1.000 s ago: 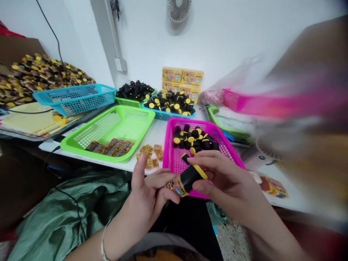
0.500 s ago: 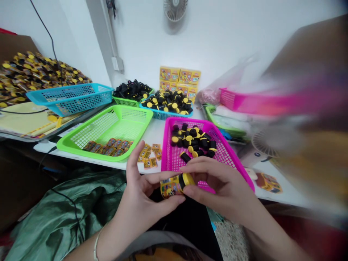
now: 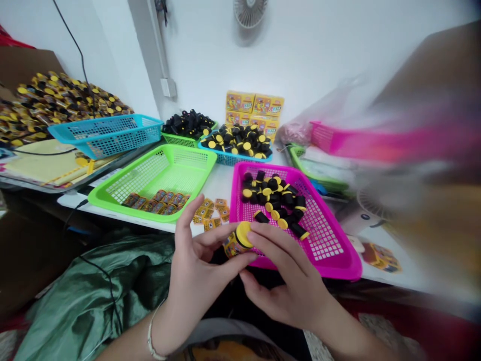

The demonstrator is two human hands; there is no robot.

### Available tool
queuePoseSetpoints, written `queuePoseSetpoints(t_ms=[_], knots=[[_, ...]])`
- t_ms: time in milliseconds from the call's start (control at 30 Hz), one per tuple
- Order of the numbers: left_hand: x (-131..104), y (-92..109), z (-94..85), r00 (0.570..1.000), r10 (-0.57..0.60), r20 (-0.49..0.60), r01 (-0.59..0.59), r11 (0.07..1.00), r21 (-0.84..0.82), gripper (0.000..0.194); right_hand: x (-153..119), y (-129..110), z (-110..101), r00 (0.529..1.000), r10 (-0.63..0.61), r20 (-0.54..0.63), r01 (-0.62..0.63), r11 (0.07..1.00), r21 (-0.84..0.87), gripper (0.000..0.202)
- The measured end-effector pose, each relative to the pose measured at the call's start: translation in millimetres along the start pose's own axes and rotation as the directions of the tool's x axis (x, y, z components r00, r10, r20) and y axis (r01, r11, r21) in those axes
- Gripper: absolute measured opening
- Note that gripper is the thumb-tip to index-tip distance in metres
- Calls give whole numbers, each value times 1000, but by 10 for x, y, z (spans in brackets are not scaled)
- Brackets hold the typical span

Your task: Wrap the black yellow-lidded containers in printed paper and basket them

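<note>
Stretching across the view, a white table [image 3: 222,181] carries several baskets. The magenta basket [image 3: 326,240] is nearest the right hand [image 3: 287,278], with black pieces with yellow ends [image 3: 274,193] strewn loosely over its far part. To its left, the green basket [image 3: 169,173] has small labelled pieces [image 3: 161,201] lying close together at its near end. In front of the table's edge, the left hand [image 3: 201,271] pinches a small jar [image 3: 232,244] between its thumb and a finger, while another finger stands raised, clear of it. The right hand is partly open: its fingers [image 3: 268,244] touch the jar's yellow lid [image 3: 244,233], and its thumb sits lower, apart from the lid (any contact hidden behind the hands cannot be told). Held before the magenta basket's near left corner, the jar tilts, lid uppermost. Smallest, yellow printed squares [image 3: 212,213] lie scattered between the two baskets.
</note>
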State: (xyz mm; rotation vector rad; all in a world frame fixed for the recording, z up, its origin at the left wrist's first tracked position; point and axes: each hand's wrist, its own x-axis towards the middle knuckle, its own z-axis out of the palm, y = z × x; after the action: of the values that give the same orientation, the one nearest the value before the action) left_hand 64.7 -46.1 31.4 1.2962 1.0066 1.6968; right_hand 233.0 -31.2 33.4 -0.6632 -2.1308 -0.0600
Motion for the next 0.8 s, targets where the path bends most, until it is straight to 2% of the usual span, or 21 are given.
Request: queuePoseSetpoints(t_ms=[133,200,233,300,333,367,400,433,533,567,600,633,700,767,800], knots=[[50,-22,-32,983,-149,110,167,970,-179,102,7,-33,136,997,-32,-67,29,998,-48,64],[72,-7,-54,942,-211,260,281,921,-269,98,28,-45,166,996,-23,-91,23,1000,0,64],[82,7,-65,896,-251,367,365,886,-286,93,39,-53,175,996,-20,-92,23,999,35,65],[97,44,-80,760,-346,550,545,799,-252,82,56,-71,182,997,-22,-76,30,995,96,67],[101,64,-80,699,-394,597,612,761,-215,77,62,-77,181,997,-31,-68,39,993,111,67],[102,81,-76,657,-433,617,653,736,-179,74,63,-79,178,997,-46,-64,53,993,110,65],[101,96,-66,647,-453,613,659,737,-150,74,62,-74,174,996,-62,-60,68,993,92,63],[97,108,-53,665,-455,592,630,768,-118,76,57,-65,171,995,-80,-55,83,995,63,59],[88,133,-12,797,-345,496,399,917,-3,85,27,-17,174,990,-136,-47,136,991,-8,45],[89,139,-3,827,-299,476,330,944,21,87,16,-2,182,987,-146,-61,146,989,-3,41],[95,143,0,839,-269,472,292,956,25,89,7,11,190,984,-157,-88,160,987,20,39],[104,147,-1,829,-259,496,292,956,11,89,1,18,198,978,-167,-121,174,984,49,37],[129,147,-15,765,-254,592,355,933,-59,86,-1,17,203,971,-176,-161,193,977,94,37],[149,135,-33,702,-226,676,419,898,-136,83,8,-1,188,972,-177,-154,193,977,93,38],[152,126,-40,689,-209,694,432,887,-162,82,15,-11,174,974,-177,-139,188,979,74,37]])
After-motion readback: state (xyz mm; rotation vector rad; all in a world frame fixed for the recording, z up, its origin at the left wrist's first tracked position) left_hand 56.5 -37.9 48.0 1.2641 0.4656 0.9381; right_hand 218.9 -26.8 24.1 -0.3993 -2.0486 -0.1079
